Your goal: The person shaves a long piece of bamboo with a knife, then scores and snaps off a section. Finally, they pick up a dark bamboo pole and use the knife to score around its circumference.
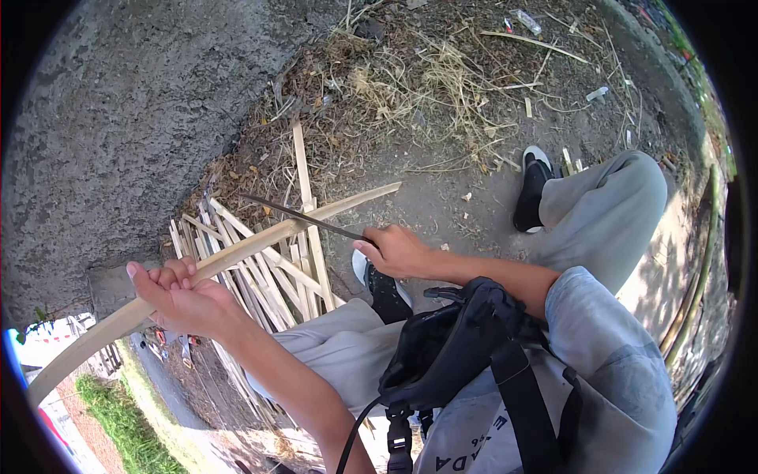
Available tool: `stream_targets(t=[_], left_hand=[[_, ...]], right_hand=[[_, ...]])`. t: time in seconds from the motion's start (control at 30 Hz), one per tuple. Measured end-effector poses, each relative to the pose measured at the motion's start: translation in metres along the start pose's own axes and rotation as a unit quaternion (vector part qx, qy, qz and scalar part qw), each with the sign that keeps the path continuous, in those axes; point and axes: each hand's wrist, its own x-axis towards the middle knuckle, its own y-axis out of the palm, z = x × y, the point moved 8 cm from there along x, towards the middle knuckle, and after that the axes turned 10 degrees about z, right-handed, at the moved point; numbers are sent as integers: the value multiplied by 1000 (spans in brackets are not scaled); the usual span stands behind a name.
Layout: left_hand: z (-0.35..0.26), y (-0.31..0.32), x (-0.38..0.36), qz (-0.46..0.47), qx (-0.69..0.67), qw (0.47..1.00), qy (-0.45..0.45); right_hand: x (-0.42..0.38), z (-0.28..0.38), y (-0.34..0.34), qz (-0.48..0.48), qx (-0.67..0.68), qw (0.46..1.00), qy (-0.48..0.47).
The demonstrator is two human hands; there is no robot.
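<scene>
My left hand grips a long pale bamboo strip that runs from the lower left up to the right. My right hand holds a dark, thin knife by its handle; the blade lies across the strip near its middle, pointing up and left. Both arms reach forward over my knees in light grey trousers.
A heap of split bamboo strips lies on the ground under the long strip. Dry grass and litter cover the dirt beyond. My black shoes rest on the ground. A black bag hangs at my chest. A rough concrete wall stands at left.
</scene>
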Motion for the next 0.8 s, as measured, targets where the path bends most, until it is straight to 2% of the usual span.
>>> stream_targets(t=[0.07, 0.13, 0.2, 0.3, 0.4, 0.5, 0.7, 0.8], left_hand=[[1, -6, 2, -10, 3, 1000, -4], [0, -12, 2, -29, 17, 999, -10], [1, -19, 4, -19, 12, 1000, -12], [-1, -17, 1, -16, 16, 1000, -20], [-4, -14, 0, 8, 47, 999, -13], [-6, -15, 3, 37, 113, 993, 2], [-6, -32, 11, 19, 140, 990, -2], [-3, -41, 13, -14, 116, 992, -40]], right_hand=[[-2, -34, -4, -23, -56, 997, 53], [4, -105, -1, -22, -82, 981, 176], [-7, -146, -11, 62, 88, 949, 296], [-15, -137, -38, 20, -6, 970, 241], [-6, -103, -40, -31, -43, 980, 191], [-1, -64, -32, -29, -58, 989, 130], [-10, -41, -15, 37, -43, 991, 119], [-12, -49, -6, 43, -37, 988, 143]])
